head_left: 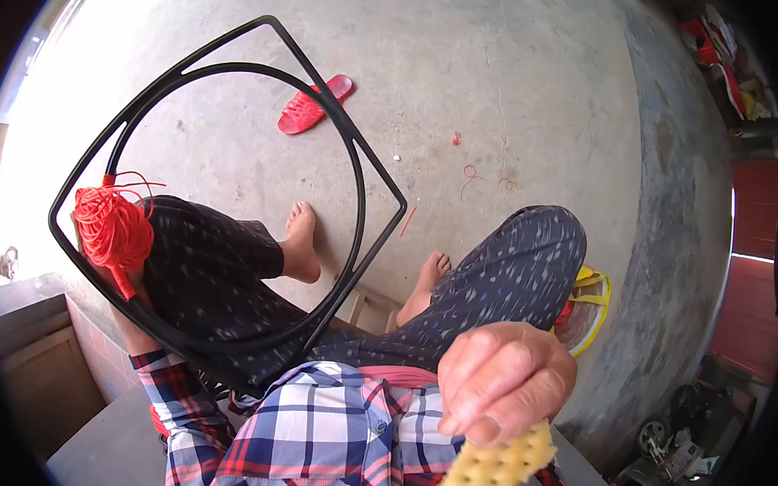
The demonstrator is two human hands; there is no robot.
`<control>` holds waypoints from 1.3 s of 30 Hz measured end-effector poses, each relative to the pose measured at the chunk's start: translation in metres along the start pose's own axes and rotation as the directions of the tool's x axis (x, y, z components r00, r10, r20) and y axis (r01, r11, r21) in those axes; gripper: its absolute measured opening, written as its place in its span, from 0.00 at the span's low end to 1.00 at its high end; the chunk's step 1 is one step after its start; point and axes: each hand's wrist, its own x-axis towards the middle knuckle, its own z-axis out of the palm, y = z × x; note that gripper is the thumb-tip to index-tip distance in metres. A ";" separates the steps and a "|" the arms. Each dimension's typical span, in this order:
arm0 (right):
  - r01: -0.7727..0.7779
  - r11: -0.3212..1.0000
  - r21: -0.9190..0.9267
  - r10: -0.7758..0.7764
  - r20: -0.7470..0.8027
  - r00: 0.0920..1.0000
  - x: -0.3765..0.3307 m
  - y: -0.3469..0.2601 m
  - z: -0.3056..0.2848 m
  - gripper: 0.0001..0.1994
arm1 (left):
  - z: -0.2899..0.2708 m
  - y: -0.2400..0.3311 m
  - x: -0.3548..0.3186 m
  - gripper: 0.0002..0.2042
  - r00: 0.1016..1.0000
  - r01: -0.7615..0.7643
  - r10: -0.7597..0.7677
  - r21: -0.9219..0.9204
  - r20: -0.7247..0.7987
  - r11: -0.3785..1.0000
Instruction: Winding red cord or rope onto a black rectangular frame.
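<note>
My right hand (509,378) pinches a pale yellow square cracker (499,465) between thumb and fingers, close in front of my checked shirt. A black frame (362,207), a round ring within a squarish outer loop with pointed corners, leans over my left thigh. At its left side is a thick bundle of red cord (114,229), with red wrapping on the frame above and below it. My left hand (103,274) is behind this bundle, against the frame; its fingers are hidden.
A red slipper (315,106) lies on the concrete floor (551,120), beyond my bare feet. Red cord scraps (471,171) are scattered there. Beside my right knee stands a yellow-rimmed basket or bag (596,313). Dark machine parts (667,446) sit at the lower right by the wall (681,212).
</note>
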 end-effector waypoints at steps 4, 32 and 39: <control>0.126 0.991 -0.037 -0.129 -0.069 0.989 0.002 0.004 0.009 0.08 | 0.007 0.004 -0.002 0.28 1.000 -0.025 0.025 -0.009 0.001 1.000; -0.002 0.948 -0.318 -0.040 -0.127 0.991 0.008 -0.014 0.017 0.06 | 0.005 0.004 0.006 0.27 0.987 -0.163 0.139 0.466 0.086 0.870; 0.024 0.935 -0.353 -0.058 -0.087 0.994 0.017 -0.012 0.022 0.09 | 0.015 -0.004 0.017 0.27 0.981 -0.193 0.169 0.453 0.092 0.870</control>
